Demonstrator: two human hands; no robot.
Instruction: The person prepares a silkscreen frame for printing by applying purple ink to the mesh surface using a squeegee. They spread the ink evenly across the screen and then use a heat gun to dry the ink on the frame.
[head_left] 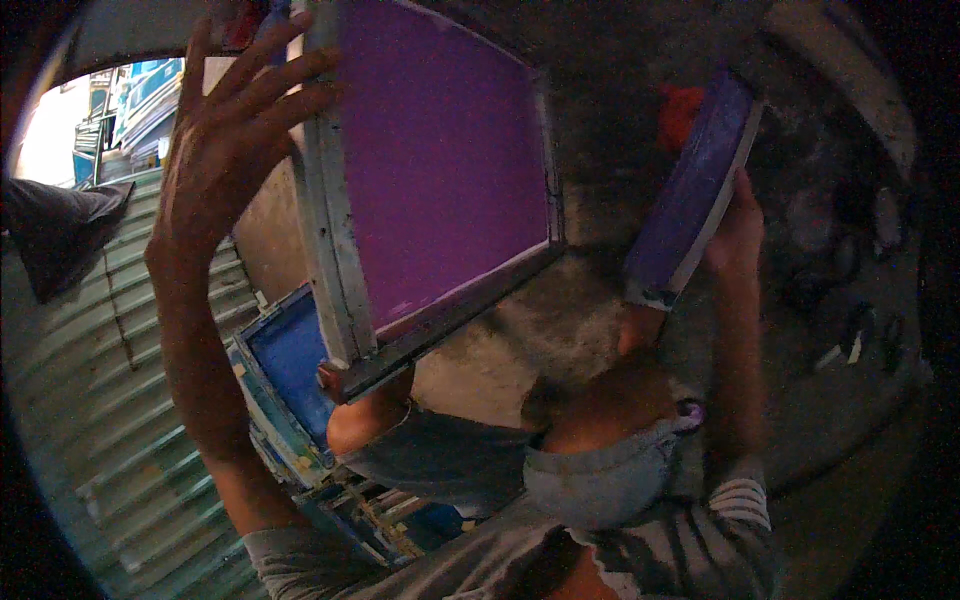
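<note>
A screen-printing frame [335, 250] with a purple mesh stands tilted before me at the upper middle. My left hand [225, 130] holds its left bar near the top, with the fingers spread over the bar and the thumb hidden. To the right, my right hand [738, 225] grips a scoop coater [690, 190], a long trough covered in purple-blue with a pale edge. Held slanted, the scoop coater is apart from the mesh. A dark clamp-like piece [330, 380] sits at the frame's lower left corner.
A blue-meshed screen [290, 350] leans behind the frame, above more stacked frames [400, 520]. Corrugated metal sheet [130, 340] covers the left side. A red object [680, 115] lies beyond the scoop coater. Shoe-like shapes [850, 240] rest on the dark floor at right.
</note>
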